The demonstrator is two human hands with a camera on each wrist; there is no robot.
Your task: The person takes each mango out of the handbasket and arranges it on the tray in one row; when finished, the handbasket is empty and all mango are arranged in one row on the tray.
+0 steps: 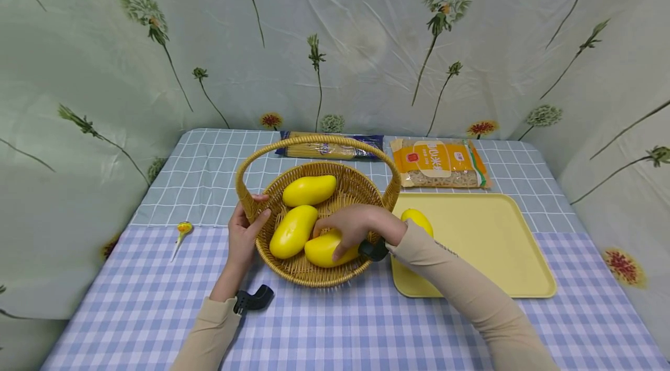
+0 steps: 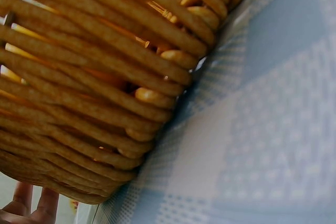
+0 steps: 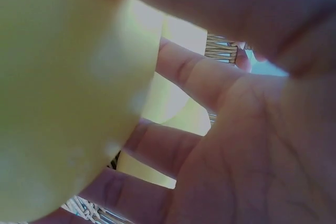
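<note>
Mango (image 1: 318, 252) flesh-yellow all over, smooth, plump and softly glossy, lies in the near part of the round wicker basket (image 1: 324, 284), midway along the worktop (image 1: 314, 336). From my remote seat I see the right hand (image 1: 358, 221) pinching it, thumb on one side and fingers curled round the other. The left hand (image 1: 246, 234) grips the basket at its left rim, by the foot of the arched handle (image 1: 314, 139), with the thumb over the edge. I count three in the basket: besides the held one, a second mango (image 1: 293, 232) leans toward the left rim and a third mango (image 1: 309, 191) lies toward the far rim, both the same oblong, shiny yellow. One yellow fruit (image 1: 419, 221) sits near the left edge of the single yellow tray (image 1: 481, 243), partly hidden by a sleeve (image 1: 471, 295), so I cannot tell its kind. Along the worktop's far edge I count one spaghetti pack (image 1: 324, 150) and one orange-printed bag (image 1: 439, 164); toward its left edge, one lollipop (image 1: 183, 228).
</note>
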